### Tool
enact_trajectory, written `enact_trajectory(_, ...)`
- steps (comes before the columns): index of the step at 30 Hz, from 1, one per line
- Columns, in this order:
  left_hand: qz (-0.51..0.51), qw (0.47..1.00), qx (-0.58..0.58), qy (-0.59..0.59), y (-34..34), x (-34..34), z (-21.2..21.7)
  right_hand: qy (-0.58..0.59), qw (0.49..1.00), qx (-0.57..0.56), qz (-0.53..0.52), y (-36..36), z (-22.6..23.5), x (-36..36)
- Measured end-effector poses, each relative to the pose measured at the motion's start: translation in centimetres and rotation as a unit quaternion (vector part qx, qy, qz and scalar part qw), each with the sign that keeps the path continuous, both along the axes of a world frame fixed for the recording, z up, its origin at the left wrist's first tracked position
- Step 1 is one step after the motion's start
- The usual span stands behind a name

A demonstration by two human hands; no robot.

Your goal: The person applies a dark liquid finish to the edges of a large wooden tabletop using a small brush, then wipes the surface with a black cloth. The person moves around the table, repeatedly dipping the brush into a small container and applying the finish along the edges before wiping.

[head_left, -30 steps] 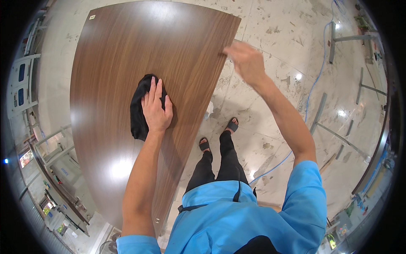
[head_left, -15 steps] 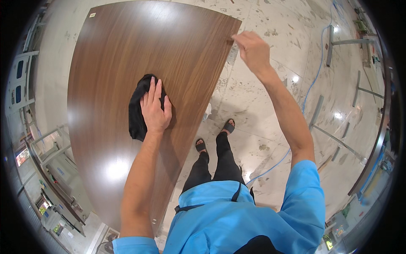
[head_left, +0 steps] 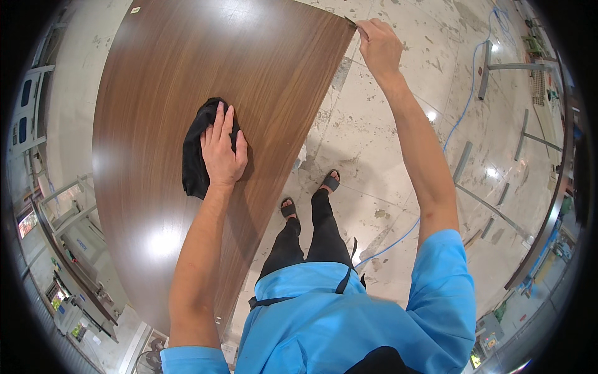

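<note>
A large brown wood-grain board (head_left: 280, 81) fills the left and middle of the view, with a curved left side and a straight right edge. My left hand (head_left: 221, 156) lies flat, fingers stretched out, on a bunched black cloth (head_left: 195, 156) that rests on the board. Out at the board's far right corner, my right hand (head_left: 381, 47) is closed in a pinch. Between its fingertips is a small thin dark piece (head_left: 351, 22), touching or very near the corner. Its kind is too small to make out.
A blue hose (head_left: 464, 118) snakes over the stained pale floor (head_left: 374, 156) to the right. Grey metal frame parts (head_left: 486, 71) lie beyond it. My sandalled feet (head_left: 330, 181) stand beside the board's right edge. White frames and equipment (head_left: 68, 212) line the left.
My right hand has moved farther away along the board's edge to its corner. The left hand and the cloth stay at about the same place on the board; the whole view has shifted slightly.
</note>
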State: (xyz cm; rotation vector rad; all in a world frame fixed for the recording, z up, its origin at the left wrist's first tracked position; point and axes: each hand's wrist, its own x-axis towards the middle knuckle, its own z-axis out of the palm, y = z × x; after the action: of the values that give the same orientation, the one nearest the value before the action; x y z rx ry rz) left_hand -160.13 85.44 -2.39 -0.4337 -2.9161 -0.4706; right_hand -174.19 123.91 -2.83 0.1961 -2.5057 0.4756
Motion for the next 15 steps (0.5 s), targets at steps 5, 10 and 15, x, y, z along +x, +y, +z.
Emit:
enact_trajectory(5, 0.013, 0.999, 0.015, -0.028, -0.1, 0.0, 0.0, -0.106, 0.990, 0.038, 0.090, -1.6, 1.3, 2.7)
enact_trajectory(10, 0.004, 1.000, 0.009, 0.008, 0.1, -0.1, -0.1, -0.001, 1.000, -0.002, 0.019, -0.8, 1.3, 0.9)
enact_trajectory(15, -0.003, 1.000, 0.015, 0.011, 0.1, 0.4, 0.5, -0.052, 0.997, 0.053, 0.025, -1.3, -0.4, 1.6)
